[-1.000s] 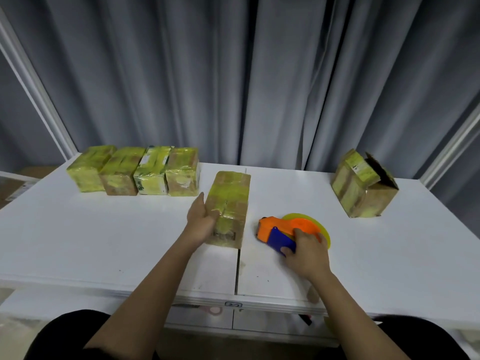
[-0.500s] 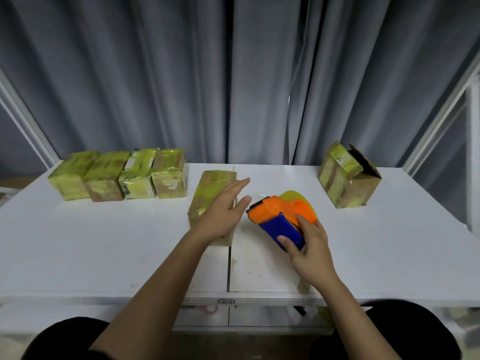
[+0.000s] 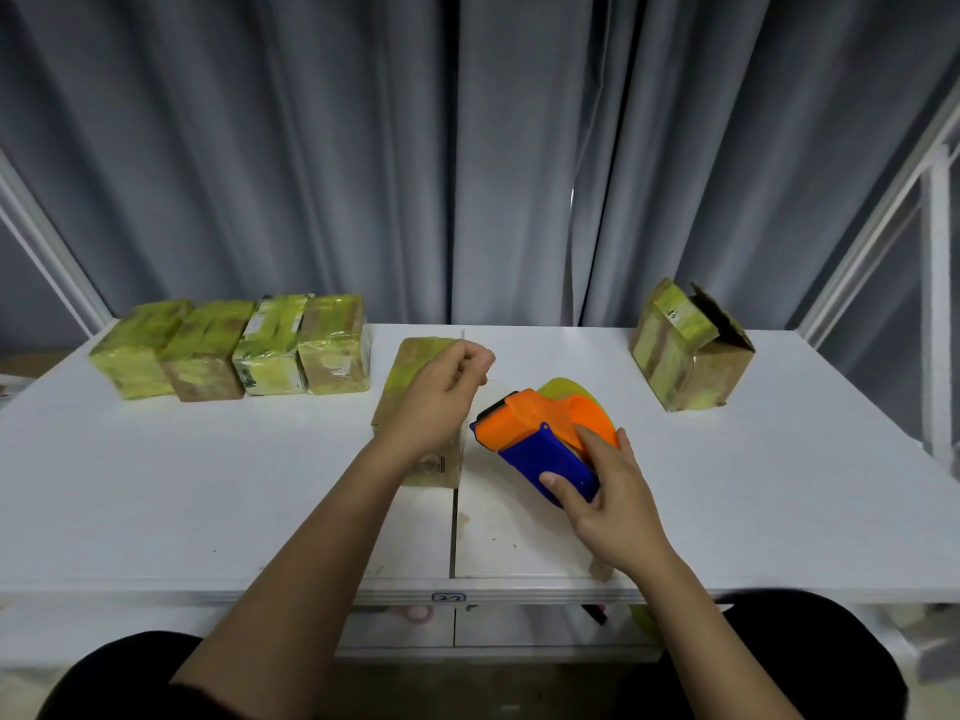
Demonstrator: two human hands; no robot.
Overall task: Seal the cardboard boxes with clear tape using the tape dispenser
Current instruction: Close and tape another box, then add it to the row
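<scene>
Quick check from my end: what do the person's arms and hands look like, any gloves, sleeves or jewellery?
Both are bare: the left hand and right hand wear no gloves, and no rings or watch show. The forearms are uncovered right down to the frame's bottom edge, with no sleeve visible. No markings can be seen.

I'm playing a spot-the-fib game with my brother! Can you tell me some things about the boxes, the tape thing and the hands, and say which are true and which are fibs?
1. Four wrapped boxes sit in a row at the table's far left. True.
2. The right hand holds the tape dispenser. True.
3. The tape dispenser is green and black. False: it is orange and blue.
4. The box at the far right is closed flat. False: a flap stands open on top.
5. The left hand lies flat on the table. False: it is raised over the middle box, fingers pinched near the dispenser's front.
</scene>
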